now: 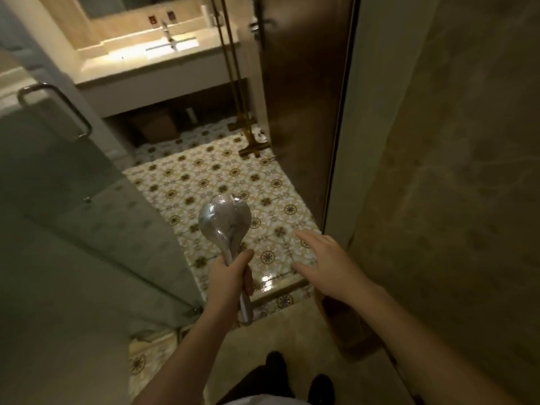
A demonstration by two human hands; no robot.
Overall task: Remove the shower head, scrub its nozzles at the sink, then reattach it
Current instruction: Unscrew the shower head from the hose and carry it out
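Note:
My left hand (230,280) grips the handle of a chrome shower head (223,220), held upright over the patterned floor with its round head pointing away from me. Its nozzle face is turned out of sight. My right hand (324,263) hovers to the right of it with fingers straight and spread, holding nothing. The lit sink (140,54) with its tap (169,36) stands far ahead at the top of the view.
A glass shower door (73,185) with a metal handle (55,108) stands open on the left. Brass shower pipes (233,77) run down the wall ahead. A dark door frame (304,112) and beige wall close in on the right. Patterned floor tiles (216,176) lie between me and the sink.

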